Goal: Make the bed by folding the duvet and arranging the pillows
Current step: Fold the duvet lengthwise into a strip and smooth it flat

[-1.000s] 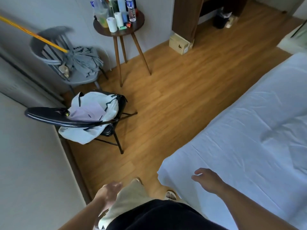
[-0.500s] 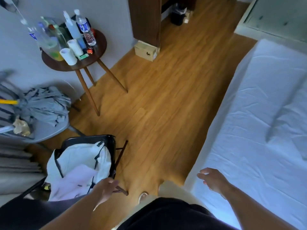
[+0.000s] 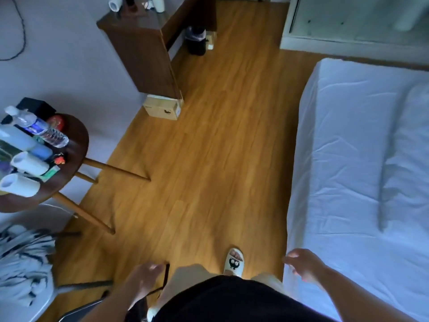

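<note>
The right edge of the frame cuts off most of the bed point(image 3: 343, 145), so only its near side and one corner show. A thicker white layer, seemingly the duvet point(image 3: 408, 154), lies on the bed's far part and runs out of frame. Its raised edge forms a soft ridge along the wrinkled white sheet point(image 3: 336, 182), and whether it is folded cannot be told. The sheet is creased but lies flat and hangs down the mattress side to the wooden floor point(image 3: 209, 159).

The person's dark shirt hides the lower middle. The right hand point(image 3: 304, 267) hovers over the bed's near edge, fingers loosely bent and holding nothing. The left hand point(image 3: 148, 278) is blurred and hangs beside the hip with relaxed, empty fingers. One foot in a white slipper point(image 3: 235, 263) stands on the floor between the hands.

At left, a round wooden table point(image 3: 76, 140) is partly cut off and carries a water bottle point(image 3: 38, 129) and white rolls. A cardboard box point(image 3: 162, 108) sits against a dark wooden cabinet point(image 3: 141, 56). A grey mop head point(image 3: 23, 261) is blurred at lower left.
</note>
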Available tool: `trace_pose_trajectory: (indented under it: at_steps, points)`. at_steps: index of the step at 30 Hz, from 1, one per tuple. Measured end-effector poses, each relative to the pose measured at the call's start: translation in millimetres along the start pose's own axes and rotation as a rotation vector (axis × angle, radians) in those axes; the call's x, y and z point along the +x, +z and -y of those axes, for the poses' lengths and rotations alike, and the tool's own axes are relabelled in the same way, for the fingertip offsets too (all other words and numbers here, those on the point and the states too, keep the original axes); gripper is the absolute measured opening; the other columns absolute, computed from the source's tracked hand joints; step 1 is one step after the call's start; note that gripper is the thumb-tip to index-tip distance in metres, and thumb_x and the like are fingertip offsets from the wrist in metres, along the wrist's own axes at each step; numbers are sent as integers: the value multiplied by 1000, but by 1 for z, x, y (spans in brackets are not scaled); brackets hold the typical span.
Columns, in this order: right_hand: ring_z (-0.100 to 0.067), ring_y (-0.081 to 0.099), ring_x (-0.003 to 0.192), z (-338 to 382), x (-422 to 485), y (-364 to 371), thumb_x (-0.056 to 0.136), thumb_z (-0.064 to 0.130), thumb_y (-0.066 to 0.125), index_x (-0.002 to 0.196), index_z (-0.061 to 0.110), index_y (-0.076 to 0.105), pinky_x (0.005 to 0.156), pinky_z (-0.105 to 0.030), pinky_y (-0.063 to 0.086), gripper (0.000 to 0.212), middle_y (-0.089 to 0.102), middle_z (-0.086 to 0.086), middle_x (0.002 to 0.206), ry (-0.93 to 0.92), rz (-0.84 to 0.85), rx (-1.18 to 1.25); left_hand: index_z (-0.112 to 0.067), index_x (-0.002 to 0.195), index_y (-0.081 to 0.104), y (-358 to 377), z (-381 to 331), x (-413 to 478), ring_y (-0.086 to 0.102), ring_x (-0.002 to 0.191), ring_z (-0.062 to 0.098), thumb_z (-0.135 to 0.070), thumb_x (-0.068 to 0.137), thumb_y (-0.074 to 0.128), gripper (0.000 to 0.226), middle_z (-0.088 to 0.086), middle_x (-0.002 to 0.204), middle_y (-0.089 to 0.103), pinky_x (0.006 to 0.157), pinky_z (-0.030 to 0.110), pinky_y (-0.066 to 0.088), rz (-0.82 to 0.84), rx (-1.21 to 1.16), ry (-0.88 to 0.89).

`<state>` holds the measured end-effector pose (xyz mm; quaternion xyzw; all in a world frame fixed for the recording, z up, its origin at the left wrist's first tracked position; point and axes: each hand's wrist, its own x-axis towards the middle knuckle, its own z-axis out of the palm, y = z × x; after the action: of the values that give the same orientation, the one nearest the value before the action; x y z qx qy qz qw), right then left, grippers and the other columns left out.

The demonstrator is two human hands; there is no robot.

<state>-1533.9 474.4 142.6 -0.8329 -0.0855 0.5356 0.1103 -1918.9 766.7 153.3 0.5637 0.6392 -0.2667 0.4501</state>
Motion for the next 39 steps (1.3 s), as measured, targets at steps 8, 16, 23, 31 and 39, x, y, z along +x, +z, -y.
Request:
trace_pose_trajectory:
  at_steps: [8, 16, 23, 31, 39]
  points:
    - [-19, 74, 87, 134, 68, -139, 92, 33, 68, 115, 19, 67, 76, -31, 56, 28, 73, -4, 103, -60, -71, 217, -21, 113, 65, -65, -225, 61, 66, 105, 28, -44, 97, 57, 29, 9, 115, 68, 87, 35, 52, -38, 99, 189]
    - [-25, 74, 88, 231, 149, -252, 91, 32, 69, 102, 19, 69, 72, -34, 57, 17, 74, -11, 96, 55, -157, 334, -21, 102, 69, -151, -440, 187, 65, 109, 38, -64, 83, 65, 46, 17, 118, 69, 77, 39, 47, 110, 157, 243]
    - [-23, 76, 81, 301, 223, -362, 84, 32, 74, 99, 21, 69, 72, -39, 60, 20, 77, -9, 92, 111, -233, 521, -12, 106, 67, -220, -676, 202, 61, 91, 30, -55, 89, 64, 46, 3, 95, 63, 76, 34, 40, 116, 282, 376]
    - [-19, 75, 83, 345, 340, -507, 87, 39, 73, 97, 23, 69, 75, -34, 58, 20, 73, -2, 97, 138, -200, 548, -28, 101, 65, -227, -902, 249, 60, 113, 30, -55, 93, 59, 28, 7, 121, 63, 99, 45, 48, 81, 339, 391]
    - [-26, 72, 91, 400, 414, -696, 89, 32, 67, 102, 11, 72, 66, -24, 47, 26, 73, -7, 95, 116, -220, 510, -38, 99, 62, -210, -1126, 257, 59, 110, 23, -61, 92, 54, 26, 1, 124, 59, 86, 40, 48, 80, 481, 453]
